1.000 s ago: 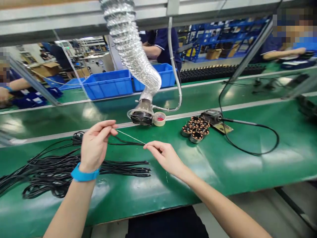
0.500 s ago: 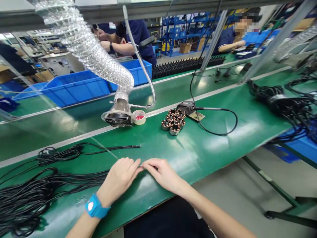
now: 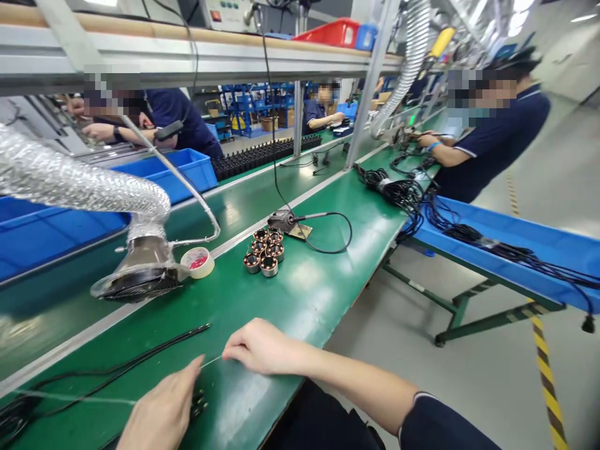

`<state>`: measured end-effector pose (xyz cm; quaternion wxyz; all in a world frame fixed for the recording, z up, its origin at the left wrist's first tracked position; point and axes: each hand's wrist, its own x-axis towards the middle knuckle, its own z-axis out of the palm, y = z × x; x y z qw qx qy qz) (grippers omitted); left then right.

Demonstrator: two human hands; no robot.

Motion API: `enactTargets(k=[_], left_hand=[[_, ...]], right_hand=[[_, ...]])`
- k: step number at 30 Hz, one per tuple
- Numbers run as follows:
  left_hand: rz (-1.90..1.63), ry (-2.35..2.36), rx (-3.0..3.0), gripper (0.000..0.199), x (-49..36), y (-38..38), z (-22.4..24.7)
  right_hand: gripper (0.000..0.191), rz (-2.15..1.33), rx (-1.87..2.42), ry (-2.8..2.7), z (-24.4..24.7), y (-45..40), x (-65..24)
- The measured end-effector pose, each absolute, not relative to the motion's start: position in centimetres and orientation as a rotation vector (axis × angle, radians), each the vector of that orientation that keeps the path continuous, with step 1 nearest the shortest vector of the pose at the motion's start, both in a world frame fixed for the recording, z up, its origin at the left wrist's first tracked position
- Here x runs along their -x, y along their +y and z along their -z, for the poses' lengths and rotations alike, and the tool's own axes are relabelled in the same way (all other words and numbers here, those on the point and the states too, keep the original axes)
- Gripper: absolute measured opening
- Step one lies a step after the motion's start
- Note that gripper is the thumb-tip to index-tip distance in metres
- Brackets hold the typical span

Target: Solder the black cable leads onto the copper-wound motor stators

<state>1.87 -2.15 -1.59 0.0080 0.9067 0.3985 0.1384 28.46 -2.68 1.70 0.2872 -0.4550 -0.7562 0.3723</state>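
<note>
Thin white thread [image 3: 212,360], stretched low above the green tabletop [image 3: 300,300] between your two hands, with a pale length running on past your left hand toward the lower left of the view. Your right hand [image 3: 265,347] is closed, its fingertips pinching the thread. Your left hand [image 3: 162,406] is raised with its fingers pointing toward the right hand, partly cut off by the frame edge; you cannot tell whether it grips the thread. A black cable [image 3: 140,353] lies just beyond your left hand, and a small bunch of black cable ends [image 3: 199,403] lies beside that hand. Farther along the tabletop stand grouped copper-wound motor stators [image 3: 265,253], a soldering iron [image 3: 281,220] with its looped cord, and a roll of tape [image 3: 197,262] next to a fume extractor hood [image 3: 140,275]. On the right, a co-worker [image 3: 497,144] works beside a blue tray [image 3: 492,265] of black cables.
</note>
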Motion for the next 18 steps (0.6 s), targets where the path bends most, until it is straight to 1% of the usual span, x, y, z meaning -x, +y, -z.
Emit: enactTargets(k=[3,6,7,9,13,18], left_hand=[[-0.497,1.487,-2.719,0.04,0.9,-0.3,1.5],[-0.535,1.609,-2.657,0.035,2.0,1.8,0.9],[-0.533,1.585,-2.653,0.033,1.9,2.4,0.8],[-0.539,1.539,-2.643,0.03,1.3,3.4,0.8],[-0.539,1.529,-2.641,0.032,0.2,4.3,1.5],[-0.488,1.577,-2.587,0.029,-0.4,4.1,1.4]], right_hand=[[0.017,-1.024,1.297,-1.672,-2.5,-1.0,-32.3],[0.011,-1.057,1.255,-0.885,-3.2,1.9,-37.3],[0.014,-1.001,1.244,-0.756,-3.4,3.0,-39.0],[0.017,-0.902,1.231,-0.587,-3.7,5.5,-42.2],[0.017,-0.78,1.212,-0.378,-4.0,9.7,-47.0],[0.015,-0.816,1.241,-0.375,-4.3,12.8,-49.4]])
